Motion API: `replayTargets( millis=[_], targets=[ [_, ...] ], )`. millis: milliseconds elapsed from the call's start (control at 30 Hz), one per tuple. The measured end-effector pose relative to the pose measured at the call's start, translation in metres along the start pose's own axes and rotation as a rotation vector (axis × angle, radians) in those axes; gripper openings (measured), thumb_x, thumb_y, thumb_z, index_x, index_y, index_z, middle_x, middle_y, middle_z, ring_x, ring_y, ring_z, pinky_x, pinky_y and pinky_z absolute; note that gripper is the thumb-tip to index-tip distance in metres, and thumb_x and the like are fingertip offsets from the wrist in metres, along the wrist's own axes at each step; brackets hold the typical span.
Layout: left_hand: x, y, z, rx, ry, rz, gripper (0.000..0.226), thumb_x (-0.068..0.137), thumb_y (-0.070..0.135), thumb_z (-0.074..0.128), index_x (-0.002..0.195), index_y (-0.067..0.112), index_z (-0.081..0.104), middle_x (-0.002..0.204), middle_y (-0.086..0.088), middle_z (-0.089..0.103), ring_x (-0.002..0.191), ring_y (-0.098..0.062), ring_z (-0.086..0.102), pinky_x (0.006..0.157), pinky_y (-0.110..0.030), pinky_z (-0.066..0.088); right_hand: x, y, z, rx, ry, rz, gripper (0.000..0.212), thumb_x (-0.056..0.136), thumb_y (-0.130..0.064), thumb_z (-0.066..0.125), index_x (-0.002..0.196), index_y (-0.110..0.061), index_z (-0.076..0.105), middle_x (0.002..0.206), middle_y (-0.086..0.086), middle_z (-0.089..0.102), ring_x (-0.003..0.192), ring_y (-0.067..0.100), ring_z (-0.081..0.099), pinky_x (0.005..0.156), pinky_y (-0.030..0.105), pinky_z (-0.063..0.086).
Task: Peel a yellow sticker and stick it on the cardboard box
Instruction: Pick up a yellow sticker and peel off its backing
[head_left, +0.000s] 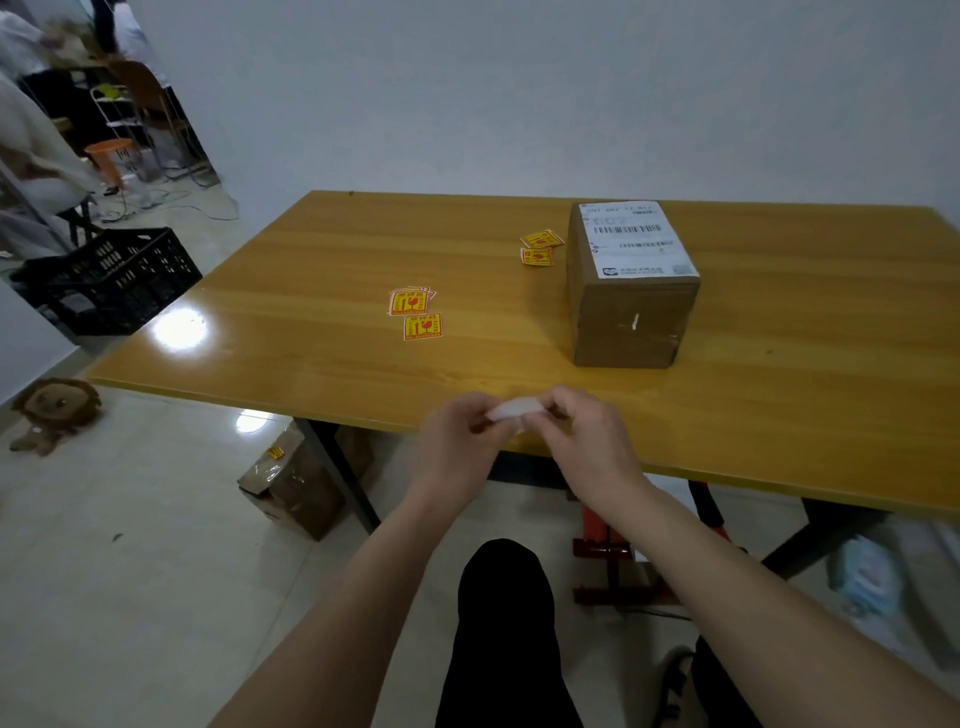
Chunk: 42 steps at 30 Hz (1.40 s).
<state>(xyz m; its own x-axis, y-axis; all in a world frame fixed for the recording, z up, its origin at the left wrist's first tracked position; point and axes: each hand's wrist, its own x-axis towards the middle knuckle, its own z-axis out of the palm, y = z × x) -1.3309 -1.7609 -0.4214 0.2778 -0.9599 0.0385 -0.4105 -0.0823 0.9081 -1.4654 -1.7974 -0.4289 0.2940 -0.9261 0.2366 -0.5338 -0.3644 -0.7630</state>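
Over the near edge of the wooden table (311, 270), my left hand (457, 441) and my right hand (587, 441) pinch a small sticker sheet (511, 409) between their fingertips. Only its pale white side shows. The brown cardboard box (631, 312) stands upright on the table beyond my right hand, with a white shipping label (636, 239) on its top. Loose yellow stickers with red print lie on the table: a small stack and one single (415, 312) near the middle, and two more (540, 248) just left of the box.
On the floor at left sit a black plastic crate (111, 280) and a plush toy (54, 410). A taped cardboard box (296, 478) lies under the table by its black leg. A red stool frame (608, 551) stands beneath the table in front of my knees.
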Motion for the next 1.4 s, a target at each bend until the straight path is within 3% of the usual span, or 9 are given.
replayTargets(
  millis=[100,200,367,533,667,733,967,1100,1400],
  targets=[
    [-0.001,0.013,0.007,-0.242,0.050,-0.092,0.019,0.080,0.013,0.071,0.065,0.005,0.063,0.065,-0.006,0.064,0.059,-0.007,0.053,0.060,-0.020,0.041,0.001,-0.007,-0.011,0.217,0.011,0.153,0.028,0.089,-0.024,0.059,0.075,0.001,0.060,0.063,0.005,0.048,0.061,0.014,0.042,0.060,0.032,0.035],
    [-0.002,0.019,0.014,-0.294,0.050,-0.109,0.023,0.081,0.010,0.070,0.060,0.011,0.059,0.064,-0.005,0.060,0.059,-0.009,0.050,0.056,-0.016,0.039,0.002,-0.007,-0.019,0.261,0.040,0.186,0.026,0.089,-0.021,0.058,0.080,0.002,0.063,0.075,0.020,0.060,0.070,0.027,0.052,0.066,0.034,0.041],
    [0.000,0.024,0.021,-0.246,0.022,-0.104,0.009,0.080,0.006,0.070,0.073,0.011,0.067,0.071,-0.003,0.067,0.065,-0.011,0.060,0.065,-0.022,0.047,0.004,-0.007,-0.031,0.232,0.093,0.175,0.008,0.088,-0.010,0.058,0.085,-0.012,0.066,0.077,-0.003,0.062,0.072,0.012,0.056,0.066,0.027,0.046],
    [0.004,0.031,0.022,-0.194,0.012,-0.079,0.014,0.080,0.004,0.069,0.092,0.012,0.067,0.072,0.002,0.066,0.063,-0.003,0.060,0.059,-0.010,0.047,0.007,-0.005,-0.038,0.198,0.108,0.153,0.012,0.091,-0.010,0.055,0.088,-0.014,0.065,0.075,-0.010,0.057,0.071,0.005,0.052,0.065,0.022,0.040],
    [0.007,0.035,0.023,-0.174,0.127,-0.062,0.008,0.080,0.009,0.070,0.076,0.014,0.066,0.067,0.004,0.063,0.061,-0.006,0.056,0.056,-0.009,0.045,0.008,-0.006,-0.038,0.084,0.234,0.126,0.007,0.089,-0.013,0.057,0.092,-0.015,0.063,0.094,-0.002,0.056,0.090,0.016,0.055,0.078,0.031,0.048],
    [0.006,0.038,0.025,-0.180,0.156,-0.045,0.018,0.082,0.009,0.068,0.071,0.022,0.065,0.068,0.007,0.064,0.063,-0.006,0.057,0.059,-0.011,0.047,0.006,-0.011,-0.038,0.055,0.322,0.076,0.002,0.087,-0.018,0.059,0.089,-0.016,0.060,0.091,-0.001,0.057,0.085,0.014,0.055,0.074,0.032,0.049],
    [-0.001,0.040,0.035,-0.086,0.165,0.110,0.025,0.083,0.009,0.065,0.074,0.032,0.072,0.082,0.003,0.073,0.081,-0.016,0.066,0.077,-0.035,0.055,0.006,-0.031,-0.037,0.444,0.093,0.274,0.048,0.085,-0.041,0.061,0.076,0.006,0.061,0.065,0.008,0.062,0.060,0.015,0.055,0.064,0.036,0.048],
    [-0.002,0.039,0.034,0.008,0.182,0.145,0.014,0.083,0.014,0.066,0.082,0.027,0.072,0.089,0.003,0.068,0.079,-0.005,0.058,0.074,-0.021,0.048,0.007,-0.027,-0.042,0.566,0.025,0.381,0.023,0.085,-0.022,0.064,0.070,-0.005,0.063,0.060,0.000,0.057,0.056,0.010,0.051,0.055,0.023,0.045],
    [-0.002,0.037,0.033,-0.051,0.185,0.102,0.025,0.086,0.014,0.063,0.077,0.038,0.064,0.092,0.001,0.068,0.082,-0.007,0.060,0.075,-0.020,0.047,0.005,-0.022,-0.039,0.613,0.059,0.281,0.016,0.083,-0.008,0.067,0.067,-0.009,0.065,0.054,-0.004,0.058,0.049,0.004,0.049,0.052,0.017,0.045]
  ],
)
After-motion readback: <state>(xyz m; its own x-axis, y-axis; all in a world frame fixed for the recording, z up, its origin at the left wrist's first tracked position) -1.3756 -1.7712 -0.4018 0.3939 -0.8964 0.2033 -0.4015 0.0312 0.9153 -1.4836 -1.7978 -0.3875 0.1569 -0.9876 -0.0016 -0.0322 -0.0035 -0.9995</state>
